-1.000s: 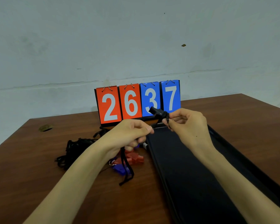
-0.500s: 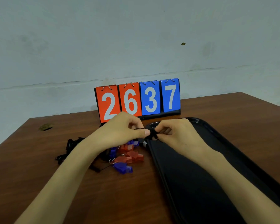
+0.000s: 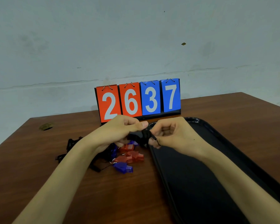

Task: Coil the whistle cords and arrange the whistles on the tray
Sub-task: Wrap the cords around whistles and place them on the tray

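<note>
A black whistle (image 3: pixel 137 137), with its black cord (image 3: pixel 146 135) wound into a tight bundle, is gripped between both hands just above the near-left corner region of the black tray (image 3: pixel 200 175), at about 12 o'clock from the centre of the view. The left hand (image 3: pixel 120 130) is closed, with thumb and fingers pinched on the whistle side; the right hand (image 3: pixel 170 135) is closed on the cord bundle, and a loose end of cord is seen looped by its lower fingers. The coiling of this one cord is judged to be nearly finished, though not yet secured.

Nothing is seen lying on the tray, so no whistle is counted as arranged. On the table (image 3: pixel 31 159), at 9 o'clock from the tray's left rim, a pile of red whistles (image 3: pixel 129 155) and blue whistles (image 3: pixel 123 168) is left, with a tangle of uncoiled black cords (image 3: pixel 71 146) further out at 9 o'clock. A flip scoreboard (image 3: pixel 137 99) showing 2637 is stood at 12 o'clock behind the hands. Most of the task is judged to remain.
</note>
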Tool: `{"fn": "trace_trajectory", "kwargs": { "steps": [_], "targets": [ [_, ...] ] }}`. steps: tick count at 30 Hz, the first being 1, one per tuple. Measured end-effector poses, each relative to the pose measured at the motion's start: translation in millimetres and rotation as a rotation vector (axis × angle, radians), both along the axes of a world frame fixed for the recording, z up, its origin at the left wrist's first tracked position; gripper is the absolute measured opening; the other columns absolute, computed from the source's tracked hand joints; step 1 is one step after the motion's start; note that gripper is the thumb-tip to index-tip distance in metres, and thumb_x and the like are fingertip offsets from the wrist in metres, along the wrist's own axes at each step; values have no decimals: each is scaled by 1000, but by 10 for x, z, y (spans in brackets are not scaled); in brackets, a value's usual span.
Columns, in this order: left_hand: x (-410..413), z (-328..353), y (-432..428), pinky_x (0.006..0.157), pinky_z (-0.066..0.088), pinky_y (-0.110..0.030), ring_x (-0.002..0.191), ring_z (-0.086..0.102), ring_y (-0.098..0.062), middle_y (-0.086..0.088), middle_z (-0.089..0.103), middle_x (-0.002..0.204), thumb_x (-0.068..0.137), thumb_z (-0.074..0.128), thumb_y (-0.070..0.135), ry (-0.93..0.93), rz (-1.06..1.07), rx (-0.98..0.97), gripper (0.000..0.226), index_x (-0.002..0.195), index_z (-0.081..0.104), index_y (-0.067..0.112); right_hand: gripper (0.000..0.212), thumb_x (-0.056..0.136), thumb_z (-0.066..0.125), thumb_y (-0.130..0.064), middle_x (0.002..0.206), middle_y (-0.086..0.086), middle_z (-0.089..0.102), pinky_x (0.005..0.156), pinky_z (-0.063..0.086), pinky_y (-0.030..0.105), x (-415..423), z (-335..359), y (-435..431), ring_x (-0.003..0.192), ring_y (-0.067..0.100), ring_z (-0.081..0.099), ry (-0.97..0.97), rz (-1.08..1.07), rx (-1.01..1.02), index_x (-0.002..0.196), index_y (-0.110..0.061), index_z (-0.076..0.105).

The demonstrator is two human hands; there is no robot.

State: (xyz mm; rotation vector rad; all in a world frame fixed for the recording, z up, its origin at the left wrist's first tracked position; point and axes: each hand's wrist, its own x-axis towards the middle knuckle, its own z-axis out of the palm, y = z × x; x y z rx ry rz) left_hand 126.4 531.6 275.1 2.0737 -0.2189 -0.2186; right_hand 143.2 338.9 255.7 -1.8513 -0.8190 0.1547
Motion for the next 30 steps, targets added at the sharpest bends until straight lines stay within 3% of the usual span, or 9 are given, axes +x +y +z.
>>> {"fn": "trace_trajectory", "kwargs": {
  "steps": [3,5,13,19,22,25,30],
  "targets": [
    [-3,-48,-40,37,20,-16,40,27,-7,1,43,52,94,48,29,89,10,-133,27,80,61,10,14,78,68,1,72,-4,70,65,56,21,16,19,-7,66,7,67,16,-52,112,83,-12,68],
    [-9,-91,-100,36,21,-16,39,27,-6,2,43,52,94,49,29,89,29,-155,26,83,62,9,12,78,68,1,72,0,71,63,56,21,46,16,-18,65,10,67,33,-119,195,84,-9,68],
    [21,-160,-248,35,28,-16,33,34,-6,1,46,47,96,45,32,-161,179,-44,31,84,62,9,7,77,72,-7,71,2,69,61,55,20,151,-47,-29,61,7,66,55,-425,293,83,-11,69],
    [19,-150,-261,39,34,-8,35,42,-2,4,52,48,93,52,28,-270,152,91,21,84,61,11,12,80,71,-12,79,-3,69,73,57,24,244,-135,-76,72,6,65,-142,-623,72,92,-13,70],
    [10,-133,-246,45,40,-12,39,45,-1,6,53,47,92,52,29,-300,140,120,22,84,62,11,14,80,72,-15,82,-3,69,77,56,23,253,-195,-57,73,3,63,-285,-644,-64,94,-11,70],
    [3,-96,-229,44,42,-14,39,47,-1,5,53,48,92,53,30,-300,132,146,24,82,64,12,16,80,72,-17,86,-2,70,80,56,25,246,-215,-47,78,4,63,-357,-621,-153,96,-12,69],
    [-23,-16,-181,43,36,-5,39,47,2,8,53,45,89,58,31,-301,64,195,22,71,61,18,15,83,68,-18,86,-13,62,78,49,14,182,-168,-26,80,-1,59,-355,-425,-314,98,-20,67]
  ]
}}
